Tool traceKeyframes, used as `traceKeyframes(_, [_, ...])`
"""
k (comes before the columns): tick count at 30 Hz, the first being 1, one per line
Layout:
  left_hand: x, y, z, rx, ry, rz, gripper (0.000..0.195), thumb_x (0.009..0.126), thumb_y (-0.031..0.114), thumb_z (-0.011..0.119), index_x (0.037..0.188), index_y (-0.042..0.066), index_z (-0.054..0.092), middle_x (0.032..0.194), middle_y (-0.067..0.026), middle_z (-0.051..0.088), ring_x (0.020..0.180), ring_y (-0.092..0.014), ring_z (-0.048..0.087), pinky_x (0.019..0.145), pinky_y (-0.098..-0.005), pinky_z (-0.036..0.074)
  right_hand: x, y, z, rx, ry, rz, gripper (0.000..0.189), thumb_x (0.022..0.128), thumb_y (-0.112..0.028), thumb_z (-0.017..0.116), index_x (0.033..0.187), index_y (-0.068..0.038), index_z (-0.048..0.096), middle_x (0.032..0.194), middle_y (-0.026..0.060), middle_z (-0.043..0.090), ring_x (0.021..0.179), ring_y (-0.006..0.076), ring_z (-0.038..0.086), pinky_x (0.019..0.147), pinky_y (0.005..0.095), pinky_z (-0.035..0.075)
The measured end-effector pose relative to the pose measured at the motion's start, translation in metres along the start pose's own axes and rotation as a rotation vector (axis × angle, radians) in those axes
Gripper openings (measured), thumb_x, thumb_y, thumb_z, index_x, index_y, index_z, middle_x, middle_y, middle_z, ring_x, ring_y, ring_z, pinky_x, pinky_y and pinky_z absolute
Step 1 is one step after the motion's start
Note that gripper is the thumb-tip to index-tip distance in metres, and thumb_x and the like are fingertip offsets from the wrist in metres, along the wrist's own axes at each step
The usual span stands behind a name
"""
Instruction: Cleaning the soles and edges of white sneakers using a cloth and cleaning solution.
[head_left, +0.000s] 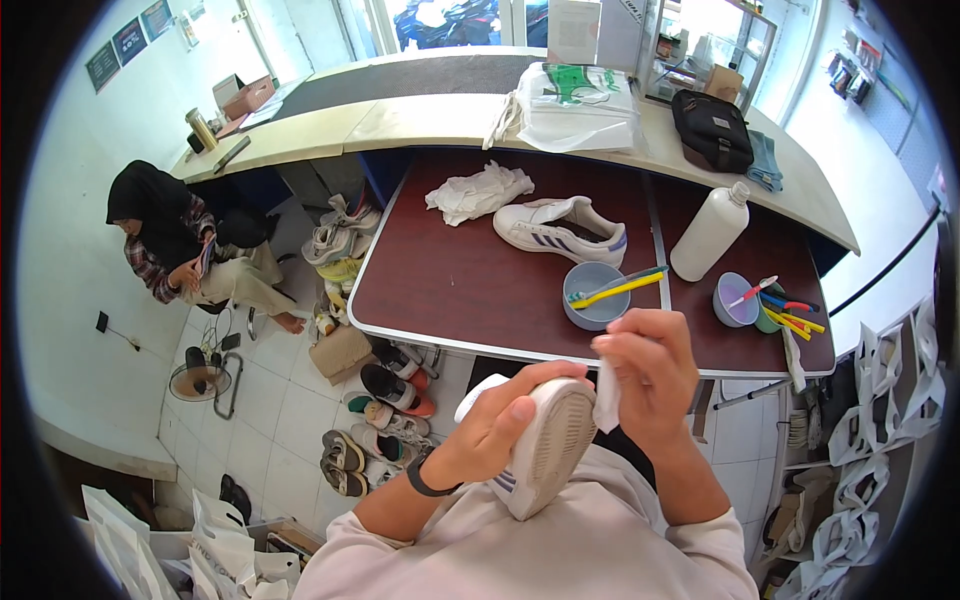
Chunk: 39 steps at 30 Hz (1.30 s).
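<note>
My left hand (487, 435) grips a white sneaker (546, 442) close to my chest, its ribbed sole turned up and towards the right. Part of the shoe's upper is hidden behind my fingers. In my right hand (651, 375) is a white cloth or tissue (607, 397), hanging beside the sole's edge; whether it touches the shoe I cannot tell. Beyond my hands, a second white sneaker (562, 231) with purple stripes lies on the dark red table (442, 277). A grey bowl (596, 319) there has a yellow-handled brush (619, 291) across it.
Crumpled white paper or cloth (480, 191), a white bottle (709, 232) and a smaller bowl (735, 304) with brushes stand on the table. Several shoes (390, 394) and a floor fan (199, 379) are to the left. A person (180, 232) sits there. White bags (862, 465) line the right.
</note>
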<state>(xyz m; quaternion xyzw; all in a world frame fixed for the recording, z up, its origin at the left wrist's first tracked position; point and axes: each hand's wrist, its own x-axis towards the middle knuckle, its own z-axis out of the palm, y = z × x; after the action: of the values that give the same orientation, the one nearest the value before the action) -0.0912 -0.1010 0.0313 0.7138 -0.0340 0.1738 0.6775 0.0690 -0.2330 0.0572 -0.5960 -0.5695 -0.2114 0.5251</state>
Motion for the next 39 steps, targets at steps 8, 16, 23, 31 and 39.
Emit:
traceKeyframes(8, [-0.004,-0.017,-0.019,-0.296,0.086,-0.004,0.077,0.101,0.066,0.032,0.136,-0.001,0.045,0.131,-0.0202,0.057,0.118,-0.025,0.060,0.098,-0.0392,0.050,-0.025,-0.025,0.005,0.194,-0.043,0.262,0.018,0.085,0.004,0.073,0.102,-0.002,0.069,0.091,0.0102,0.065,0.068,0.0175,0.061,0.055,0.0258,0.047])
traceKeyframes(16, [-0.011,-0.022,-0.025,-0.285,0.116,0.000,0.071,0.103,0.060,0.031,0.137,-0.001,0.046,0.131,-0.0169,0.056,0.118,-0.022,0.058,0.096,-0.0352,0.049,-0.008,-0.026,0.022,0.122,-0.090,0.185,0.023,0.079,0.000,0.077,0.101,-0.006,0.071,0.091,0.0064,0.065,0.077,0.0213,0.060,0.063,0.0307,0.050])
traceKeyframes(23, [-0.010,-0.021,-0.025,-0.263,0.118,-0.001,0.069,0.104,0.059,0.030,0.137,-0.001,0.045,0.131,-0.0173,0.056,0.119,-0.022,0.057,0.097,-0.0357,0.049,-0.012,-0.029,0.025,0.031,-0.115,0.137,0.022,0.078,-0.002,0.079,0.098,-0.007,0.071,0.089,0.0045,0.063,0.076,0.0208,0.059,0.061,0.0301,0.048])
traceKeyframes(31, [-0.006,-0.024,-0.024,-0.334,0.077,0.042,0.069,0.104,0.058,0.030,0.139,0.000,0.043,0.129,-0.0192,0.057,0.119,-0.024,0.058,0.098,-0.0368,0.049,-0.016,-0.029,0.025,0.042,-0.110,0.162,0.021,0.078,-0.002,0.079,0.098,-0.006,0.071,0.089,0.0046,0.063,0.074,0.0205,0.059,0.060,0.0305,0.049])
traceKeyframes(39, [-0.010,-0.018,-0.019,-0.217,0.096,0.030,0.066,0.106,0.054,0.026,0.138,-0.001,0.043,0.131,-0.0184,0.055,0.118,-0.023,0.057,0.097,-0.0352,0.049,-0.009,-0.034,0.030,0.010,-0.127,0.073,0.028,0.075,0.002,0.076,0.101,-0.006,0.069,0.094,0.0060,0.063,0.080,0.0225,0.060,0.063,0.0316,0.051])
